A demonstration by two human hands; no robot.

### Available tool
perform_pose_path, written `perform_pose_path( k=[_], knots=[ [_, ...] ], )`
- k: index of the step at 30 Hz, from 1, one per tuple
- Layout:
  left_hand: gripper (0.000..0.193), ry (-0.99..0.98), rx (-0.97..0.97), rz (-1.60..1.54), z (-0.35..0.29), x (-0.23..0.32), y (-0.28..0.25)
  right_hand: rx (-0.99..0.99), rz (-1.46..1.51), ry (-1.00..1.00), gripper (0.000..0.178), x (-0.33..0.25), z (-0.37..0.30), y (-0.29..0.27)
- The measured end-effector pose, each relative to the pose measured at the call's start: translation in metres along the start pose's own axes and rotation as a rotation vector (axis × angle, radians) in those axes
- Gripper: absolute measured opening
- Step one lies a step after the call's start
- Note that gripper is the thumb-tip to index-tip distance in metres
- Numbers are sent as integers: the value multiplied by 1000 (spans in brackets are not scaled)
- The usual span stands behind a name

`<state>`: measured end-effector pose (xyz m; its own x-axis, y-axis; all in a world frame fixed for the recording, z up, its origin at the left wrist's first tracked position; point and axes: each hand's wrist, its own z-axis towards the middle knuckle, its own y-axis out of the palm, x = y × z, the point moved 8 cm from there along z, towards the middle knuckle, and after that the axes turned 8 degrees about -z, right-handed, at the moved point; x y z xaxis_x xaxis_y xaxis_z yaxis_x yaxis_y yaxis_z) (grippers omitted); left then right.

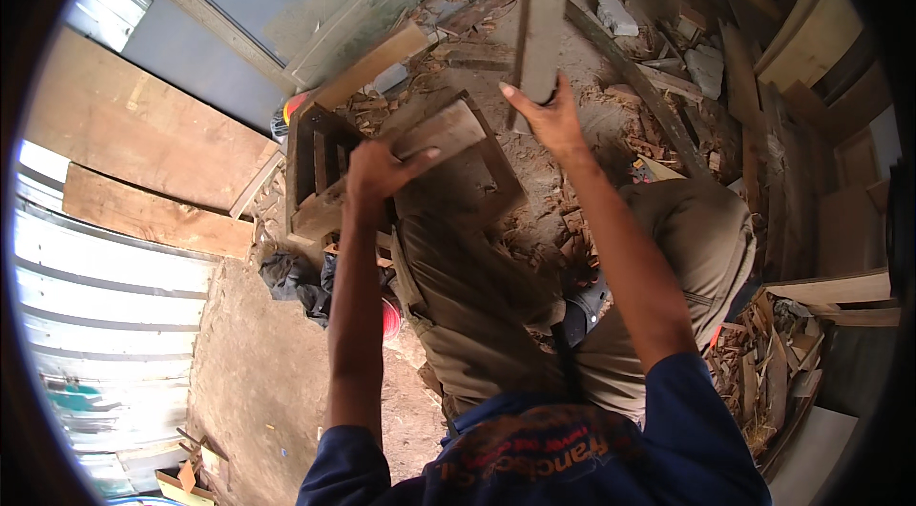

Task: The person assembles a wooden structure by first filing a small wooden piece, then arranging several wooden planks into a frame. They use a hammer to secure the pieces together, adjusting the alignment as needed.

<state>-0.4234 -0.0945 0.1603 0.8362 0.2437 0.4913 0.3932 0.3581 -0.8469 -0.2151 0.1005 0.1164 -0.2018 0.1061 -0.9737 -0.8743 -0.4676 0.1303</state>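
Observation:
My right hand is closed round the lower end of a long grey-brown wooden plank, its thumb on the left edge; the plank rises out of the top of the view. Closer to me on the left, my left hand grips a shorter wooden board, fingers curled over it and thumb stretched along its face. This board slants across a dark wooden frame, which leans beside my left knee. What my left fingertips touch underneath is hidden.
Wood scraps and shavings litter the ground, with a long dark beam among them. White chunks lie far right. Plywood panels line the left wall. Black cloth or plastic and a red spool sit near my left leg.

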Motion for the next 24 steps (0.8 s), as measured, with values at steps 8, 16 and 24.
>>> perform_pose_path(
  k=[8, 16, 24],
  knots=[
    [68, 34, 244, -171, 73, -83, -83, 37, -111, -16, 80, 107, -42, -50],
    [71, -87, 103, -252, 109, -115, -127, -21, -423, -45, 64, 75, -52, 39],
    [77, -112, 94, -222, 137, -123, -138, -261, -579, -131, 70, 88, -28, 91]
  ],
)
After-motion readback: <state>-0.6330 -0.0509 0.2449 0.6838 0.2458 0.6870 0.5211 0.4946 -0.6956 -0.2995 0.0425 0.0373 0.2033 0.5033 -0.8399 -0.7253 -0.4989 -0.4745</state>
